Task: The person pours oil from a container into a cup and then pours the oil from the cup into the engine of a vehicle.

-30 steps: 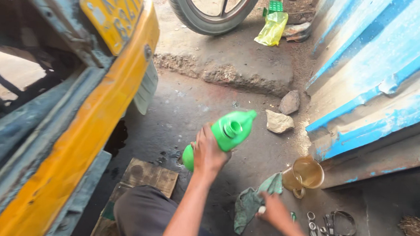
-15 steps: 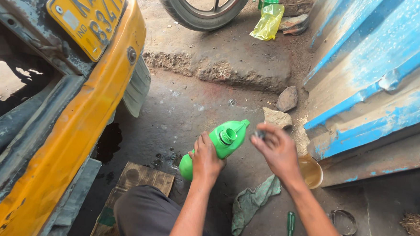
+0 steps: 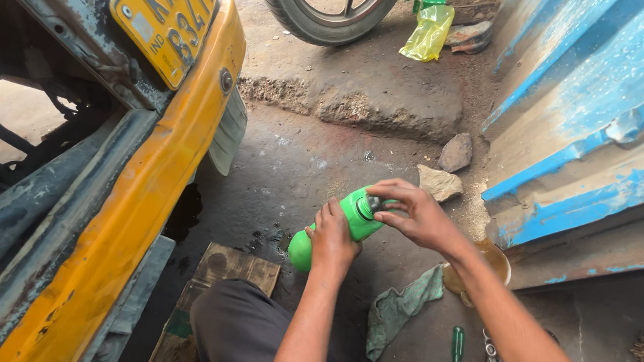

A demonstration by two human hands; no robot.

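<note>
A bright green plastic bottle (image 3: 353, 216) lies tilted in front of me, above the dirty ground. My left hand (image 3: 331, 239) grips its body from behind. My right hand (image 3: 412, 213) is closed around the bottle's dark cap end, fingers wrapped over the neck. Below the hands a grey-green rag (image 3: 398, 309) lies on the ground, with a green-handled screwdriver (image 3: 456, 345) next to it. My knee in dark trousers (image 3: 234, 332) sits at the bottom.
A yellow vehicle body (image 3: 139, 190) with a number plate fills the left. A blue metal panel (image 3: 589, 101) leans at the right. Two stones (image 3: 446, 168), a wheel (image 3: 328, 12), a yellow bag (image 3: 428, 32), a brownish cup (image 3: 488, 264) and a wooden board (image 3: 231, 266) lie around.
My right hand rose from the rag on the ground and closed on the bottle's cap end. The left hand kept holding the bottle, which sank slightly.
</note>
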